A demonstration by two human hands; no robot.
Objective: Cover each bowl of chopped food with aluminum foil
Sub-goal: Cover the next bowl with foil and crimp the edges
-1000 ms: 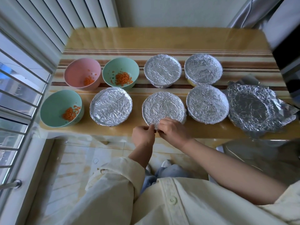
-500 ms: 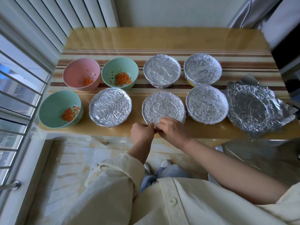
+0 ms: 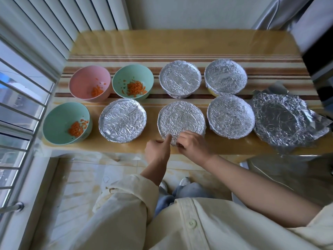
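Note:
Several bowls stand in two rows on the table. Both my hands are at the near rim of the front middle foil-covered bowl. My right hand pinches the foil at that rim. My left hand is beside it, thumb raised against the foil edge. Other foil-covered bowls stand at front left, front right, back middle and back right. Three bowls with chopped carrot are uncovered: a pink bowl, a green bowl and a front green bowl.
A crumpled loose sheet of aluminum foil, pressed into a bowl shape, lies at the table's right end. A barred window runs along the left. The near table edge is just under my hands, with tiled floor below.
My left hand has shifted slightly left and opened its thumb upward against the foil rim. My right hand stays pinching the near edge of the front middle bowl's foil.

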